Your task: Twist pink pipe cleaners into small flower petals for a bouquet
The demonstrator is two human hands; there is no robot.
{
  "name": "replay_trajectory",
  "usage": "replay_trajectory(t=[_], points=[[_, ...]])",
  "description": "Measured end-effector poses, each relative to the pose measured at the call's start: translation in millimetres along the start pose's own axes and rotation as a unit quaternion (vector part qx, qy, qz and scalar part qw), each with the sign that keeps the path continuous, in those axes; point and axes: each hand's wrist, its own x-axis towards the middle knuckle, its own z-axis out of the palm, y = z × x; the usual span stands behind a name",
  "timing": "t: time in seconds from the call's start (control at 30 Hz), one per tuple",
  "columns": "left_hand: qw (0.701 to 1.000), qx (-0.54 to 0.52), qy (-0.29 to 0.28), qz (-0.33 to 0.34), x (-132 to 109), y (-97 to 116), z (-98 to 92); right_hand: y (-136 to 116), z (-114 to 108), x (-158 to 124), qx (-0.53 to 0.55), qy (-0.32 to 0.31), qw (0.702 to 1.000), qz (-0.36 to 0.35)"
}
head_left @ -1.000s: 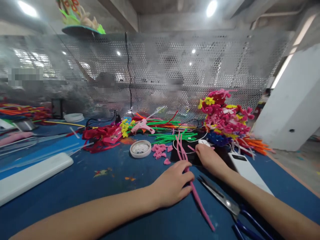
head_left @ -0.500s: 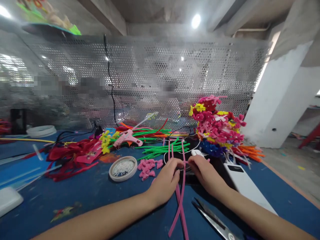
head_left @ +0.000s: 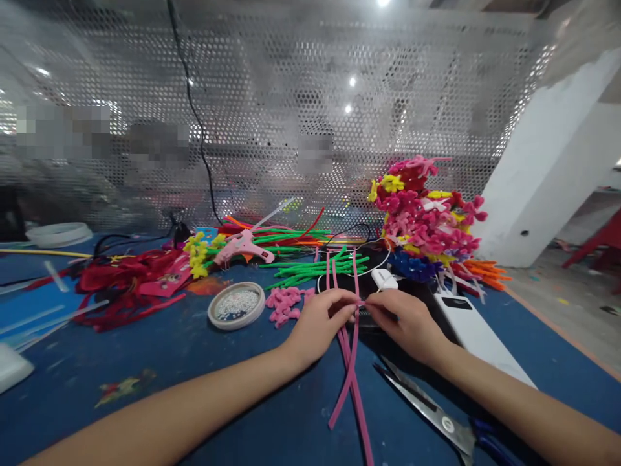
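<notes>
My left hand [head_left: 326, 320] and my right hand [head_left: 406, 323] meet fingertip to fingertip over the table. Both pinch a short pink pipe cleaner [head_left: 360, 304], mostly hidden by the fingers. Long pink pipe cleaners [head_left: 358, 395] run beneath the hands, two of them crossing in front. Left of my left hand lies a heap of bent pink pieces [head_left: 282, 305]. Beside it stands a round white dish [head_left: 212, 317] of small pearly beads [head_left: 237, 303]. Scissors [head_left: 427, 408] with blue handles lie partly opened by my right forearm.
Green pipe cleaners [head_left: 320, 270] and a pink glue gun [head_left: 244, 248] lie behind. A bunch of fuzzy flowers [head_left: 427, 220] rises at back right, near a white power bank [head_left: 490, 340]. Red ribbons [head_left: 126, 285] are heaped left. A perforated metal panel [head_left: 272, 129] closes the back.
The view has tilted down, so the table things appear higher. My fingertips have drawn closer together around the short pink pipe cleaner.
</notes>
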Motion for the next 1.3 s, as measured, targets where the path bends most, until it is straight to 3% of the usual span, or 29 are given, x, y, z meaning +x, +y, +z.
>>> replay_trajectory(t=[0.27, 0.47, 0.57, 0.83, 1.3], points=[[1.0, 0.006, -0.024, -0.003, 1, -5, -0.6, 0, 2, -2, -0.023, 0.041, 0.999, -0.017], [0.993, -0.041, -0.106, 0.04, -1, -5, -1.7, 3, 0, -5, -0.043, 0.069, 0.996, -0.036], [0.99, -0.072, -0.117, 0.041, -1, -5, -2.0, 4, 0, -7, -0.046, 0.091, 0.993, -0.058], [0.986, -0.135, -0.081, -0.053, 3, -5, -0.6, -2, 4, -6, -0.061, 0.081, 0.987, -0.122], [0.979, -0.185, 0.016, -0.08, 11, -6, -4.3, -1, 1, -4, -0.016, 0.086, 0.994, -0.063]])
